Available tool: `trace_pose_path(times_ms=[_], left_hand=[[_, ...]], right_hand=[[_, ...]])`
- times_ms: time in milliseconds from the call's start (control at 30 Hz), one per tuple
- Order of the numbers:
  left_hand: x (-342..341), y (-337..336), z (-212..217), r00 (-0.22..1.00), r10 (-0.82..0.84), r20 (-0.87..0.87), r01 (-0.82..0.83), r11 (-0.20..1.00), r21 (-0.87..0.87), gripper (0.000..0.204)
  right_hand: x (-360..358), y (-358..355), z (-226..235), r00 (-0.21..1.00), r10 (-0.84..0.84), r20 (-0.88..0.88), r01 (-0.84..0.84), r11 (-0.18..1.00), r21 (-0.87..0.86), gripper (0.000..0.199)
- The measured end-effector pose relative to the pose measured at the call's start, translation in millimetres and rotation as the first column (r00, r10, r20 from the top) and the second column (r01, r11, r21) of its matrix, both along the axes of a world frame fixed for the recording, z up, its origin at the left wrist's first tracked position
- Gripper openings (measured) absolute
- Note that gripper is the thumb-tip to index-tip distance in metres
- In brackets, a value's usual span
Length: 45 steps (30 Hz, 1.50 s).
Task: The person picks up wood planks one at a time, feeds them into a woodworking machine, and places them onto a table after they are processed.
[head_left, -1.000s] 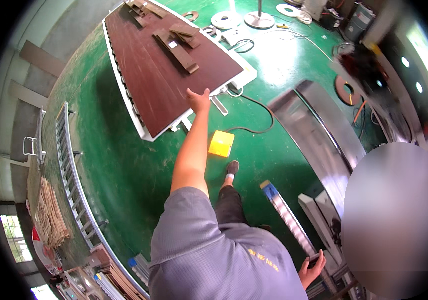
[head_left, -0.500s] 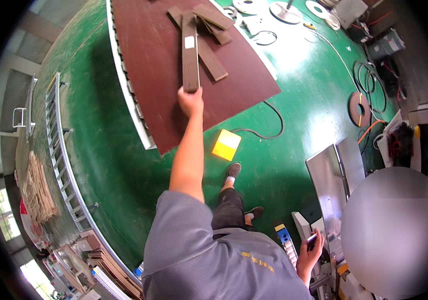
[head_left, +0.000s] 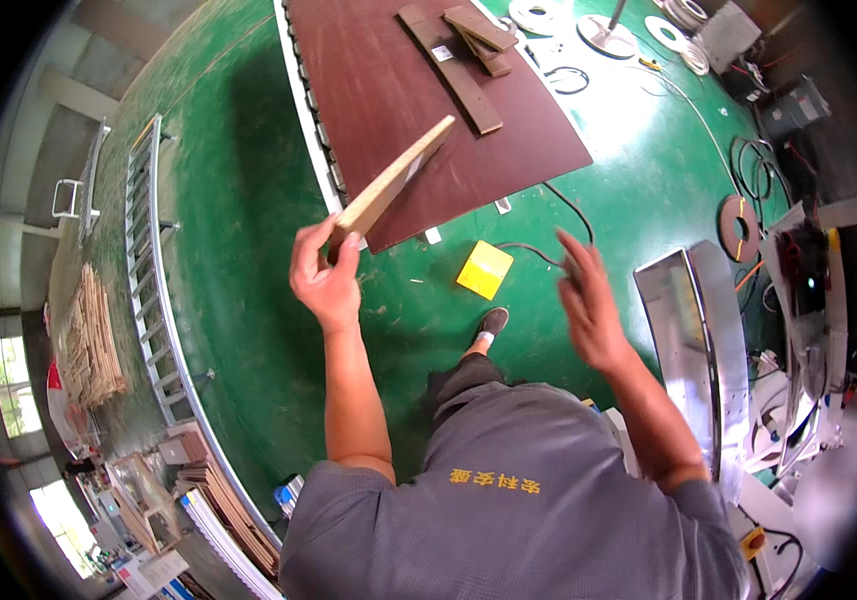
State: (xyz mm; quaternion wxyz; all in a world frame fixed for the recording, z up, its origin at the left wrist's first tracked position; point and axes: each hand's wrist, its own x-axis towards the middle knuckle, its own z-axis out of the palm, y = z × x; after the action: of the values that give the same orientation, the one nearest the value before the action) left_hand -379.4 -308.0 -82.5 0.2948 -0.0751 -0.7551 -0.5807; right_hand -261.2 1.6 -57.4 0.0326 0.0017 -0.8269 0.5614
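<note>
The left hand (head_left: pixel 326 285) is pinching one end of a board (head_left: pixel 398 180) between thumb and fingers, the board slanting up over the near corner of a brown table (head_left: pixel 358 70). Other boards (head_left: pixel 453 75) are lying farther along it. A yellow box (head_left: pixel 485 270) is sitting on the floor (head_left: pixel 418 340). The right hand (head_left: pixel 588 305), blurred, is hovering with fingers loosely spread.

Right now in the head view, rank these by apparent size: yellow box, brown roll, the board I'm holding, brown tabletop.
Brown tabletop
Board in your left hand
Yellow box and brown roll: too alike to rank
</note>
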Motion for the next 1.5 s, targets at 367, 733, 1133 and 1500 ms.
trace_pose_path(times_ms=[367,733,1133,1500], left_hand=[[-36,106,59,0.827,-0.465,-0.318,0.464,0.882,-0.084,0.028],[-40,146,70,0.812,-0.523,-0.261,0.493,0.852,-0.176,0.027],[-42,159,79,0.792,-0.568,-0.224,0.509,0.817,-0.271,0.03],[-80,154,56,0.78,-0.582,-0.231,0.605,0.796,0.036,0.061]], right_hand=[[-94,-64,28,0.904,0.018,-0.427,-0.053,0.996,-0.072,0.072],[-84,-38,60,0.974,-0.141,-0.179,0.133,0.989,-0.057,0.055],[-95,-28,53,0.954,-0.222,-0.202,0.205,0.973,-0.103,0.051],[-114,-8,44,0.936,-0.131,-0.326,0.137,0.991,-0.004,0.037]])
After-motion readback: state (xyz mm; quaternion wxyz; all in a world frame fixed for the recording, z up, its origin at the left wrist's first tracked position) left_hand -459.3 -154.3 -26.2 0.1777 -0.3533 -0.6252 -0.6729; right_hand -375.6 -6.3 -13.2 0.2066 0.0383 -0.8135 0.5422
